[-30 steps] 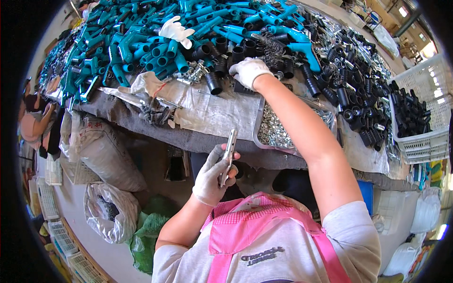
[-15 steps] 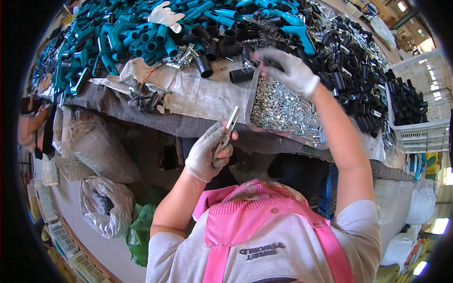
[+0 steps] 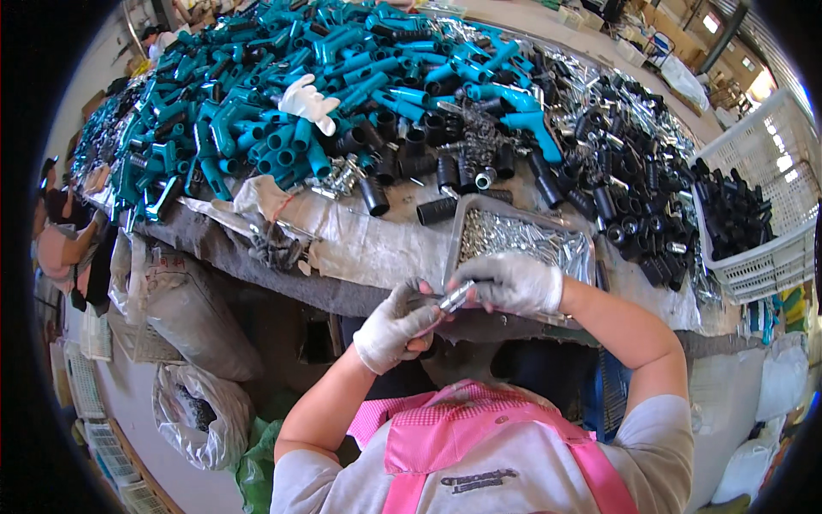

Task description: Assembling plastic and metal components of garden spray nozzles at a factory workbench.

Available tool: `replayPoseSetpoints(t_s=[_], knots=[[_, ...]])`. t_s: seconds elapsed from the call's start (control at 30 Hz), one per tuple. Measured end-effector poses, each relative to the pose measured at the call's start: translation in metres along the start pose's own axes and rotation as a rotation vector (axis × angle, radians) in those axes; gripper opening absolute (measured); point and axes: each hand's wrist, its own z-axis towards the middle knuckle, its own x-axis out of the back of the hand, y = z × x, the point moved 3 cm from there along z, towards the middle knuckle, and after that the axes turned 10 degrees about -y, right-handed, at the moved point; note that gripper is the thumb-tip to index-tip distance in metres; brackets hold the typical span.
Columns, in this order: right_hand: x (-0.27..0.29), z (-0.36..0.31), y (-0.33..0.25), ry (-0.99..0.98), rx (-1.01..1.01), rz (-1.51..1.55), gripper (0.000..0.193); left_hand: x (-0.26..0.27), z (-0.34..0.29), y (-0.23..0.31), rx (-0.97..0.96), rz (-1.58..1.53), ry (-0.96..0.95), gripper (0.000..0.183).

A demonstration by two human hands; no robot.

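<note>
In front of my chest, at the table's near edge, both gloved hands meet at a shiny metal tube [image 3: 456,298]. My left hand [image 3: 396,329] is closed around its lower part. The fingers of my right hand [image 3: 516,284] are pinched together at the tube's upper end; whether a small part is between them is hidden. Just beyond my right hand lies a clear plastic tray [image 3: 459,224] of small metal pins and screws. Black ribbed sleeves [image 3: 438,211] lie beside it, near a heap of dark springs [image 3: 484,137].
A big pile of teal pistol-shaped housings [image 3: 342,64] covers the far left, with a white glove [image 3: 308,103] on top. Black sleeves and metal parts fill the right. A white basket [image 3: 762,270] holds black parts. Sacks [image 3: 201,321] stand below left. Another person [image 3: 64,248] is at far left.
My right hand has come back from beyond the tray to the metal tube. The tube, upright before, is now tilted to the right between both hands. The view has shifted upward.
</note>
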Motion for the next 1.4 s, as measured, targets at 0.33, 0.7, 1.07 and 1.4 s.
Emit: replayPoseSetpoints(t_s=[0.33, 0.7, 1.07, 1.4], knots=[[0.193, 0.202, -0.004, 0.861, -0.191, -1.099, 0.034, 0.034, 0.023, 0.009, -0.435, 0.305, 0.361, 0.020], [0.207, 0.202, 0.019, 0.739, -0.553, -1.166, 0.031, 0.030, 0.023, 0.015, -0.432, 0.283, 0.408, 0.028], [0.029, -0.005, 0.037, 0.720, 0.650, 0.816, 0.026, -0.004, 0.019, 0.008, -0.020, -0.240, -0.149, 0.021], [-0.098, -0.065, 0.040, 0.660, 0.493, 0.882, 0.047, -0.058, 0.018, -0.039, 0.213, -0.012, -0.251, 0.031]])
